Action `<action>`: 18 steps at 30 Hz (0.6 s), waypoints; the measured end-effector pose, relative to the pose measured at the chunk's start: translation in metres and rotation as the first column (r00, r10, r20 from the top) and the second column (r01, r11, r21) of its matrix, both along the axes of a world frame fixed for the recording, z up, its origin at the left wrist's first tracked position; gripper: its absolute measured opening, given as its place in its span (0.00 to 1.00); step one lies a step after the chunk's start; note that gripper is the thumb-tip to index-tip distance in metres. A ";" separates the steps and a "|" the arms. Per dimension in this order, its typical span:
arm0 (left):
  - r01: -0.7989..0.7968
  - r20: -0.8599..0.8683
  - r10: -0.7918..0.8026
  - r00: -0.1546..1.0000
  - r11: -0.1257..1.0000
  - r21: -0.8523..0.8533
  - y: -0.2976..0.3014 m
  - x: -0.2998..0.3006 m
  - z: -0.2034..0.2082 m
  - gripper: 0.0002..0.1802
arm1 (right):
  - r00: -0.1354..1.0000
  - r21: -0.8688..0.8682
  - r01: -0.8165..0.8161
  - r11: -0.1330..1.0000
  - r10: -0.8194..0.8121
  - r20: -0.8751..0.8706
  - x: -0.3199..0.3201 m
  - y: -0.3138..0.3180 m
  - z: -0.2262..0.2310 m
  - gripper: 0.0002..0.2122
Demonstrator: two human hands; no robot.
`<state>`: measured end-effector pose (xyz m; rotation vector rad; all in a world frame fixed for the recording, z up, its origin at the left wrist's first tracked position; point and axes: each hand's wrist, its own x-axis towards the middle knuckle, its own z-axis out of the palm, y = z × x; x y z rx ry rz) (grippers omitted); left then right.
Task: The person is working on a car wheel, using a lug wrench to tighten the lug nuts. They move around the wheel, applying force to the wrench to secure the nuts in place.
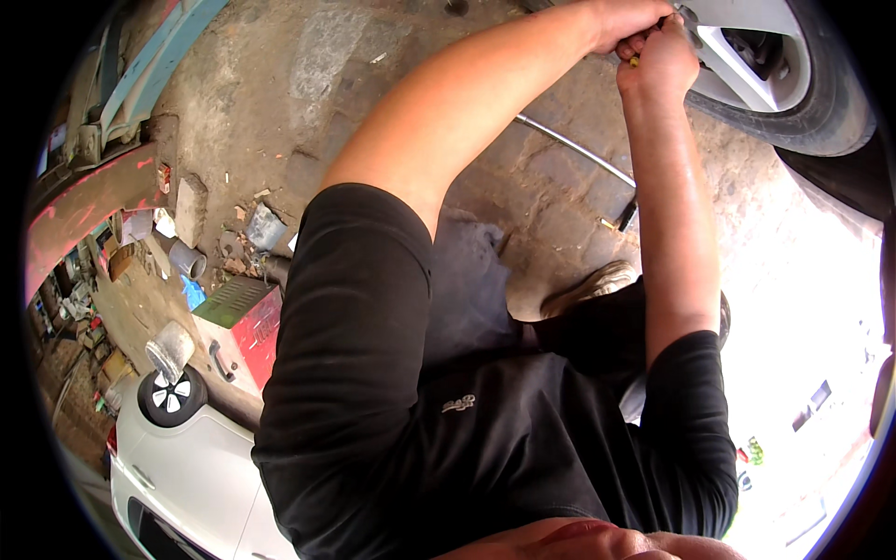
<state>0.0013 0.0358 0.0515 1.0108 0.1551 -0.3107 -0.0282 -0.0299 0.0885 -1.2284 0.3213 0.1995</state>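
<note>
At the top right a silver alloy wheel (747, 75) with a black tyre (826, 131) stands on a vehicle. My left hand (635, 21) reaches to its centre, fingers bent and pressed together beside the right hand's fingertips. My right hand (665, 63) is closed there too, its fingers curled. A small yellow piece (635, 62) shows at the edge of its palm; the rest of what is held is hidden by the fingers. On the ground below my hands lies a long shiny metal bar (574, 145) with a black handle (628, 215).
To the left stands a red and grey metal box (257, 327) with a handle. Beyond it are a grey pipe piece (188, 259), a concrete block (190, 210), scattered debris and a blue metal frame (159, 70). A white car (191, 457) fills the lower left. My shoe (593, 285) rests near the bar.
</note>
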 end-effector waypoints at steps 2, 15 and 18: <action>0.001 0.001 -0.001 1.000 1.000 0.025 0.001 -0.001 0.003 0.17 | 0.998 -0.007 0.040 0.999 -0.040 0.048 -0.001 0.004 -0.002 0.16; -0.229 -0.096 0.232 0.968 0.973 0.032 -0.044 -0.019 0.021 0.24 | 0.970 0.066 -0.215 0.974 0.221 -0.103 0.007 -0.053 0.012 0.10; -0.313 -0.062 0.318 0.946 0.947 0.073 -0.053 -0.019 0.022 0.22 | 0.978 0.008 -0.177 0.984 0.176 -0.108 0.003 -0.056 0.021 0.09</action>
